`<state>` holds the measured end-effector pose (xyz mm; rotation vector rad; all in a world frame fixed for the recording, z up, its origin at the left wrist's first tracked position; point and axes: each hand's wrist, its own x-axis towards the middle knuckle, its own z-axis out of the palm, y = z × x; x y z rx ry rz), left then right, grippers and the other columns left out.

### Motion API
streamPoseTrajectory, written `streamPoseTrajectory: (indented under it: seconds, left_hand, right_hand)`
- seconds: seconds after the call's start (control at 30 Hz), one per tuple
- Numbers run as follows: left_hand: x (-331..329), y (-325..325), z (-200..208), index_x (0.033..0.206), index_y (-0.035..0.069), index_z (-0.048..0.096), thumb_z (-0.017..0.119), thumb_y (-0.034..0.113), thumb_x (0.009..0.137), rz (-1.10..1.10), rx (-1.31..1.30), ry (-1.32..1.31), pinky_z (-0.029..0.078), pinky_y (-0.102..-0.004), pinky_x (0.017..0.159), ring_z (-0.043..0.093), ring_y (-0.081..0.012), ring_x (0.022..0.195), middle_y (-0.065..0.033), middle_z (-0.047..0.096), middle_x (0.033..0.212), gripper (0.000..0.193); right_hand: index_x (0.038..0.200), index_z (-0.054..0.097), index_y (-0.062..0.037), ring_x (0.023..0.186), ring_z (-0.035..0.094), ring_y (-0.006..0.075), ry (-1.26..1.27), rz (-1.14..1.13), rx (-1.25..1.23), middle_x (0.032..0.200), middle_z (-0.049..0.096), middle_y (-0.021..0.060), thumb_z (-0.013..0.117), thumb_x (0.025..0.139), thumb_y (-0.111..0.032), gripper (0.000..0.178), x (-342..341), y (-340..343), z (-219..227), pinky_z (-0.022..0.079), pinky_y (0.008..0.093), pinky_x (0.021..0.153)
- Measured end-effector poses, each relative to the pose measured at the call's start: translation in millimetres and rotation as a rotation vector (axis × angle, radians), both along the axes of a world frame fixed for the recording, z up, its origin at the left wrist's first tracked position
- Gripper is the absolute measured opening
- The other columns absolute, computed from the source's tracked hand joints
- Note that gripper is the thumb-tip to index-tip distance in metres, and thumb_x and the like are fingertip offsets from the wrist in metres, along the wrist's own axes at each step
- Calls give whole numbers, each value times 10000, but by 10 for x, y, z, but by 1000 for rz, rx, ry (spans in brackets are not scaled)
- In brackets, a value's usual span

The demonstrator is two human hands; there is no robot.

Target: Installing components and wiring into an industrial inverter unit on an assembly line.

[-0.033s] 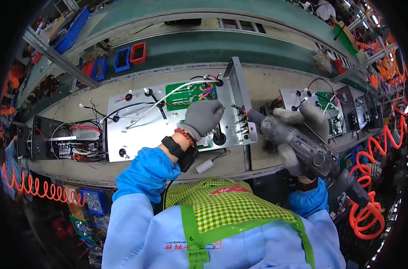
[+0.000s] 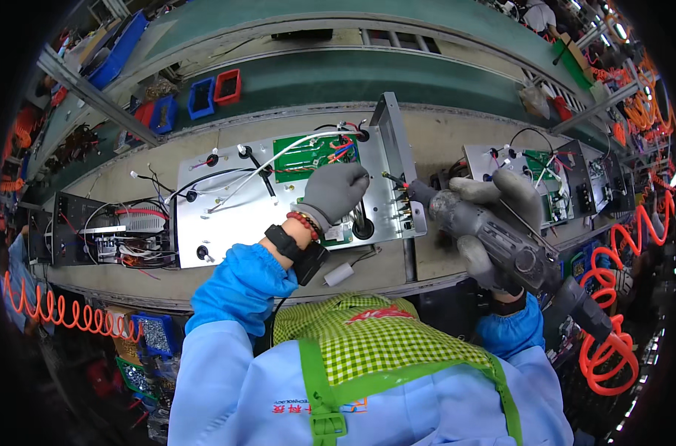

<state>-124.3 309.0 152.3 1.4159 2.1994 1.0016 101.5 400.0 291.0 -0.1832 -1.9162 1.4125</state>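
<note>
An open metal chassis (image 2: 234,197) lies before me, with a green circuit board (image 2: 297,158) and black, white and coloured wires. My left hand (image 2: 335,191), in a grey glove, is closed above the lower part of the board; its curled fingers hide what they hold, if anything. In my gloved right hand (image 2: 519,198) is a grey and black power screwdriver (image 2: 505,241). The tool's nose points left at the chassis's upright end panel (image 2: 399,152), beside a row of terminals (image 2: 406,208). A red-banded bit or wire end shows between nose and panel.
More wired chassis stand at the left (image 2: 81,230) and at the right (image 2: 557,175). A white cylindrical part (image 2: 339,275) on a lead lies at the bench's near edge. Blue (image 2: 202,98) and red (image 2: 228,87) bins sit beyond. An orange coiled hose (image 2: 609,297) hangs at right.
</note>
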Motion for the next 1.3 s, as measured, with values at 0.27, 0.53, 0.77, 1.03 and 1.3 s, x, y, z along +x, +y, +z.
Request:
streamPoseTrajectory:
  seconds: [0.27, 0.53, 0.77, 1.03, 1.3]
  left_hand:
    - [-47, 69, 106, 957, 71, 733, 695, 258, 821, -15, -44, -188, 533, -327, 732, 688, -217, 768, -104, 712, 837, 234]
    - [25, 155, 37, 824, 68, 697, 727, 304, 789, 55, -59, -170, 513, -349, 666, 664, -222, 710, -91, 683, 761, 241]
    - [31, 160, 7, 846, 87, 688, 709, 328, 800, 102, -69, -126, 509, -360, 666, 660, -240, 713, -88, 677, 748, 247]
    - [35, 205, -1, 842, 84, 689, 704, 323, 805, 74, -59, -139, 511, -367, 669, 662, -250, 712, -94, 681, 749, 243]
    - [-69, 277, -18, 962, 83, 709, 634, 262, 803, -81, -374, 51, 522, -422, 802, 660, -340, 904, -152, 689, 910, 251]
  right_hand:
    - [1374, 365, -44, 1103, 614, 285, -45, 0, 101, 1101, 616, 142, 726, 762, -52, 712, -194, 218, -214, 499, 431, 970]
    - [1350, 384, -31, 1052, 635, 237, -15, -37, 81, 1067, 631, 140, 769, 756, -133, 715, -292, 219, -217, 533, 367, 907]
    - [1339, 397, -31, 1025, 646, 228, -37, -69, 81, 1047, 642, 133, 772, 747, -123, 707, -353, 229, -224, 541, 356, 888]
    - [1328, 426, -32, 941, 651, 181, -253, -257, 38, 1017, 645, 117, 799, 714, -112, 722, -539, 90, -138, 540, 317, 829]
    - [1302, 481, -36, 865, 618, 118, -269, -27, 158, 962, 625, 40, 779, 724, -102, 654, -932, 288, -207, 521, 265, 772]
